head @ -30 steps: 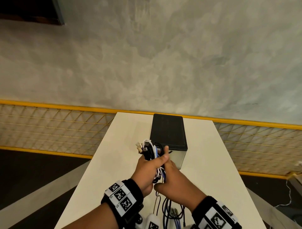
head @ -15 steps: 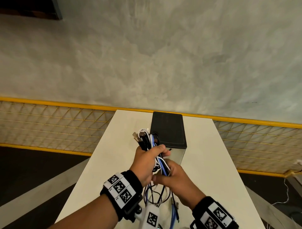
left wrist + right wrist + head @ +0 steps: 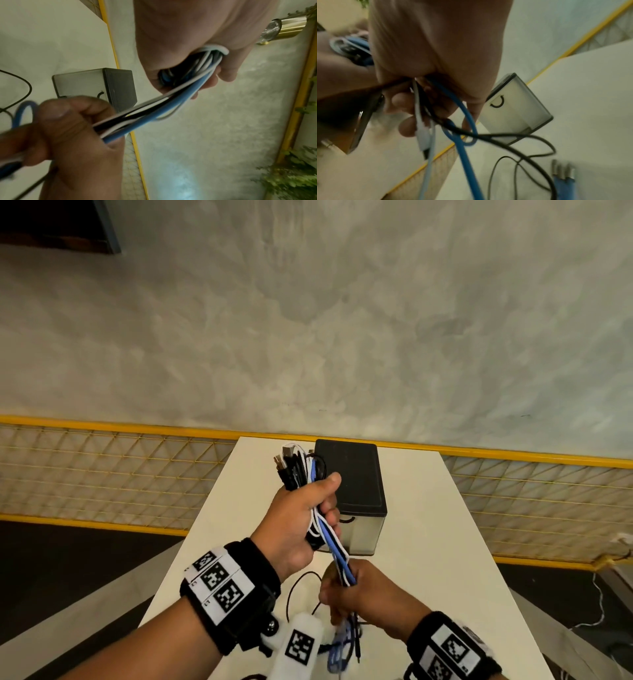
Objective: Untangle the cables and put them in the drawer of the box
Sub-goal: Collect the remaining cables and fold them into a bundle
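A bundle of blue, white and black cables (image 3: 334, 546) runs taut between my two hands above the white table (image 3: 445, 559). My left hand (image 3: 303, 517) grips the upper part in a fist, and plug ends (image 3: 286, 462) stick out above it. Lower and nearer, my right hand (image 3: 356, 592) grips the same strands (image 3: 154, 112), whose loose ends (image 3: 467, 155) hang down to the table. The box (image 3: 352, 474) has a black top and a pale front drawer (image 3: 515, 112) with a small loop handle; it stands just behind my hands, drawer pushed in.
A yellow-framed mesh railing (image 3: 102, 470) runs behind the table's far edge, with a grey wall above. A thin black cable (image 3: 294, 587) loops on the table under my hands. Metal plug ends on blue leads (image 3: 563, 174) lie on the tabletop.
My left hand has lifted the cable bundle up and away, while my right hand has slid down the strands toward me, stretching them out straight between the hands.
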The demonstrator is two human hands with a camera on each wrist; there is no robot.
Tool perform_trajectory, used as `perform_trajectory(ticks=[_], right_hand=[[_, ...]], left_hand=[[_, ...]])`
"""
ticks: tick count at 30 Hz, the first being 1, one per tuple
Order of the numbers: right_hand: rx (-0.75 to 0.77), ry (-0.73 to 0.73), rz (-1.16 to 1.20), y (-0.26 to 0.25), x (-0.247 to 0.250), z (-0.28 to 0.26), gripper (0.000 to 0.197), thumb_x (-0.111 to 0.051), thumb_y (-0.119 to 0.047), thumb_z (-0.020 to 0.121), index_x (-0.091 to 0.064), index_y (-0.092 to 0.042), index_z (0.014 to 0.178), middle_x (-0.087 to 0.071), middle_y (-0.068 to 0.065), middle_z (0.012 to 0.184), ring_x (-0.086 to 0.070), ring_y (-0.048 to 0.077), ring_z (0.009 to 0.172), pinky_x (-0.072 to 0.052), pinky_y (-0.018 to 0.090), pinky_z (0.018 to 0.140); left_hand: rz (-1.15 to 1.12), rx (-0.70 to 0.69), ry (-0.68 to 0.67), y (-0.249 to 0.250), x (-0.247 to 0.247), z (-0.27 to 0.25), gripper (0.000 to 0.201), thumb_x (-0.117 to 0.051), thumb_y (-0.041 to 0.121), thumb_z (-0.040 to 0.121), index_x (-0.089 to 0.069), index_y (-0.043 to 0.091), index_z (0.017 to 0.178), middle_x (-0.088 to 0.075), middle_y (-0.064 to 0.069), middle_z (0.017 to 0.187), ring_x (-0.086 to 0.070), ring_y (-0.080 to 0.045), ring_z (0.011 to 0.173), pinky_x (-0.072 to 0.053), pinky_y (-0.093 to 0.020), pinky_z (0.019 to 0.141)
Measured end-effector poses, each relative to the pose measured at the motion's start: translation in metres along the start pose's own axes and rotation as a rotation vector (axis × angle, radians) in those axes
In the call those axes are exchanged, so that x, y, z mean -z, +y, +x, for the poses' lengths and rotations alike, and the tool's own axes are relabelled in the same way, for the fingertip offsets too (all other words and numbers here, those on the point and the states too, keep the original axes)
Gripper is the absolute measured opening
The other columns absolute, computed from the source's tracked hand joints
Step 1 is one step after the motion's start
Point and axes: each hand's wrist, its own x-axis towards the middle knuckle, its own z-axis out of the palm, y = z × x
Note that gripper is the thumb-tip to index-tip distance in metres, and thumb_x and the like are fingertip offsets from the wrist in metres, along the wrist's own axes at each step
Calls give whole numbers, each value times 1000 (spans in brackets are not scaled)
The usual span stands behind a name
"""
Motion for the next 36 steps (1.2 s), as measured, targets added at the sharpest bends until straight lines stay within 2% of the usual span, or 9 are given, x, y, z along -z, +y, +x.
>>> perform_trajectory(ticks=[3, 6, 12, 17, 23, 26, 29, 33, 36], right_hand=[[-80, 26, -204, 12, 8, 1, 15, -68, -22, 83, -63, -24, 69, -58, 1, 63, -57, 19, 56, -50, 32, 61], [-117, 73, -408, 18, 14, 3, 17, -58, -11, 81, -70, -21, 74, -56, -6, 63, -49, 8, 44, -43, 28, 50], [11, 288, -538, 7, 26, 8, 25, -72, -8, 67, -58, -26, 57, -59, -15, 52, -52, -6, 48, -35, 11, 47], [89, 388, -630, 1, 23, 15, 24, -73, -21, 65, -50, -22, 58, -54, -5, 58, -46, 6, 52, -35, 21, 50], [41, 452, -710, 11, 13, 23, 2, -62, -22, 73, -61, -23, 73, -64, -5, 70, -59, 10, 64, -51, 27, 59], [36, 474, -751, 18, 11, 27, 20, -63, -33, 75, -67, -26, 93, -71, -5, 85, -65, 12, 76, -58, 32, 71], [51, 463, -759, 17, 12, 29, 25, -63, -38, 74, -66, -25, 95, -71, -3, 88, -65, 14, 79, -56, 31, 71], [71, 297, -708, 2, 23, 19, 11, -64, -30, 74, -55, -27, 79, -62, -5, 78, -56, 12, 70, -46, 27, 61], [21, 54, -447, -9, 29, 7, 14, -69, -37, 77, -65, -30, 89, -61, -8, 75, -56, 10, 61, -48, 25, 59]], left_hand=[[134, 132, -134, 0, 7, -11, 40, -62, 24, 93, -46, 17, 58, -36, -1, 53, -39, -14, 42, -39, -28, 49], [251, 290, -249, -6, 16, -18, 34, -65, 21, 90, -49, 17, 60, -38, 0, 53, -40, -12, 41, -40, -25, 48], [493, 486, -182, -22, 36, -20, 27, -69, 10, 87, -66, 18, 61, -48, -2, 55, -43, -11, 42, -38, -21, 47], [713, 447, -196, -33, 37, -19, 11, -73, 9, 82, -69, 17, 89, -62, 4, 60, -50, -9, 45, -43, -21, 47], [811, 296, -200, -44, 37, -15, 30, -84, 8, 72, -69, 22, 94, -69, 15, 65, -59, -1, 49, -45, -17, 50], [847, 244, -182, -48, 38, -13, 33, -84, 5, 69, -70, 25, 91, -73, 16, 70, -65, 4, 58, -46, -11, 53], [963, 145, -90, -57, 44, -8, 32, -81, 12, 62, -71, 25, 89, -72, 10, 76, -66, -3, 65, -50, -20, 62], [985, -4, 93, -73, 58, -1, 25, -76, 26, 56, -68, 28, 79, -70, 10, 72, -64, -9, 67, -50, -25, 65], [894, 0, -5, -78, 63, -2, 18, -76, 19, 60, -69, 26, 75, -67, 13, 66, -60, -7, 64, -48, -27, 65]])
